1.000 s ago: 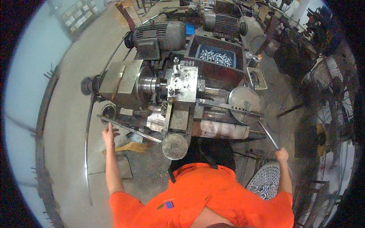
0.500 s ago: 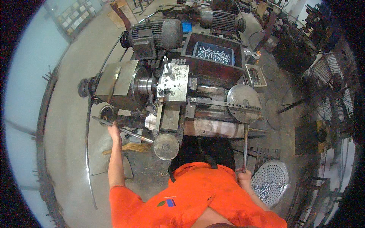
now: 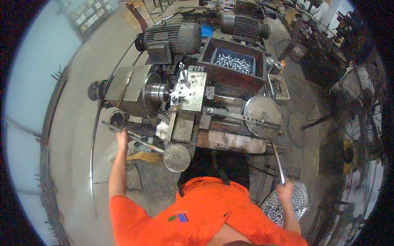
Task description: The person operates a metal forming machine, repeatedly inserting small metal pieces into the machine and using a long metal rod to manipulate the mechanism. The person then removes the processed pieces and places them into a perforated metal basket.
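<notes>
My left hand [image 3: 122, 136] is closed around a long metal lever [image 3: 145, 143], which runs to a round steel disc [image 3: 177, 158] at the lathe's front. Closed on the end of a second lever [image 3: 278, 160] is my right hand [image 3: 284, 190]; that lever slants up to a larger disc [image 3: 262, 115] with a perforated bar across it. Between the two levers lies the lathe's tool slide, with a bright tool block [image 3: 192, 91] close beside the shiny spindle nose [image 3: 158, 92]. Whether a workpiece sits in the spindle is too small to tell.
Behind the slide, a blue tray [image 3: 233, 60] of small metal parts rests in a dark bin. A perforated scoop-shaped container [image 3: 298, 197] with similar parts stands below my right hand. An electric motor [image 3: 174, 37], a broom [image 3: 143, 157] and a fan [image 3: 357, 98] are around.
My right hand has swung its lever outward to the right, and the larger disc with its bar has turned slightly. My left hand stays on its lever, which has shifted little.
</notes>
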The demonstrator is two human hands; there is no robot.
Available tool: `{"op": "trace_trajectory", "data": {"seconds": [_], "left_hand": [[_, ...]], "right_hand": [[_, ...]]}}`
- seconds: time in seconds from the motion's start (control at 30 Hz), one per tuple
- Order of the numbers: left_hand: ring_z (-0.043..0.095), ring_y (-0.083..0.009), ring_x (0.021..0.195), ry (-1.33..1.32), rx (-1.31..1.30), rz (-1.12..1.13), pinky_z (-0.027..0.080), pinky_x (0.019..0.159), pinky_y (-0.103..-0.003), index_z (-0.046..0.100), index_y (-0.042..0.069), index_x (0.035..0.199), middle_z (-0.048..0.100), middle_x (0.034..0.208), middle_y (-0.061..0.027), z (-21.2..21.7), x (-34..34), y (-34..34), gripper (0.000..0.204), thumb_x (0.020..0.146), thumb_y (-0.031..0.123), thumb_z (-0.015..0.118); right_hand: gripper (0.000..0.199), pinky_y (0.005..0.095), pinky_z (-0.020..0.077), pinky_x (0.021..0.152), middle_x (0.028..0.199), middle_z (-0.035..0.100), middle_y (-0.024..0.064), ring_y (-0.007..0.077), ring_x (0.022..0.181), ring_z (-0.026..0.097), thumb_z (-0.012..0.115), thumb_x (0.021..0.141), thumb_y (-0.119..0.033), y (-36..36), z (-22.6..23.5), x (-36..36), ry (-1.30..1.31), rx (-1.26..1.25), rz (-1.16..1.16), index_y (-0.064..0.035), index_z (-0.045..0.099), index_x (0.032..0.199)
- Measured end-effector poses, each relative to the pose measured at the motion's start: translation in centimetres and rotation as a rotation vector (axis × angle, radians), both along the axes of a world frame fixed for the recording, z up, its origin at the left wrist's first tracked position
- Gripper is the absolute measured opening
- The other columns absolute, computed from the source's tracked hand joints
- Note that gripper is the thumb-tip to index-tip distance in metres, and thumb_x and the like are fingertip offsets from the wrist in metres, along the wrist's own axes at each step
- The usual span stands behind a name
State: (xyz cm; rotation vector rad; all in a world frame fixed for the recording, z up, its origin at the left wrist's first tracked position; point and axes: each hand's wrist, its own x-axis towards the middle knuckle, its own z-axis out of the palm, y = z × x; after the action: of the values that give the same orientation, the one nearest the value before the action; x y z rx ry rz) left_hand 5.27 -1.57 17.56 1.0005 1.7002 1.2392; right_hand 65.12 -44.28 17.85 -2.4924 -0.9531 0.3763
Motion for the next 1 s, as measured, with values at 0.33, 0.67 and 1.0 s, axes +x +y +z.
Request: {"op": "trace_trajectory", "data": {"seconds": [0.33, 0.67, 1.0], "left_hand": [[0.059, -0.0181, 0.063, -0.152, -0.062, -0.113, 0.05, 0.056, -0.032, 0.053, 0.001, 0.088, 0.053, 0.069, -0.0043, -1.4, -1.9, 0.8, 0.033, 0.085, 0.034, 0.055], [0.062, -0.037, 0.08, 1.339, -0.051, -0.658, 0.049, 0.068, -0.044, 0.062, 0.003, 0.09, 0.063, 0.083, -0.0216, -12.2, -5.7, -0.5, 0.049, 0.081, 0.051, 0.054], [0.061, -0.0357, 0.082, 1.214, -0.148, -0.433, 0.049, 0.068, -0.044, 0.056, 0.004, 0.091, 0.063, 0.087, -0.0197, -20.6, -2.7, -2.4, 0.04, 0.08, 0.043, 0.055]], "right_hand": [[0.07, 0.0455, 0.0378, 0.092, 0.115, 0.053, 0.0194, 0.0349, 0.109, 0.049, 0.061, 0.06, -0.02, 6.9, -0.5, 12.1, -0.62, -0.294, -0.24, -0.0055, 0.045, 0.126], [0.06, 0.039, 0.037, 0.095, 0.124, 0.047, 0.0208, 0.0371, 0.112, 0.047, 0.058, 0.062, -0.019, 4.6, -4.1, -0.7, -0.462, 0.207, 0.068, -0.0015, 0.05, 0.119], [0.03, 0.0316, 0.0482, 0.075, 0.085, 0.065, 0.0169, 0.0296, 0.084, 0.063, 0.056, 0.059, -0.005, 9.3, -1.0, -5.1, -0.051, 0.197, 0.125, -0.0009, 0.066, 0.087]]}}
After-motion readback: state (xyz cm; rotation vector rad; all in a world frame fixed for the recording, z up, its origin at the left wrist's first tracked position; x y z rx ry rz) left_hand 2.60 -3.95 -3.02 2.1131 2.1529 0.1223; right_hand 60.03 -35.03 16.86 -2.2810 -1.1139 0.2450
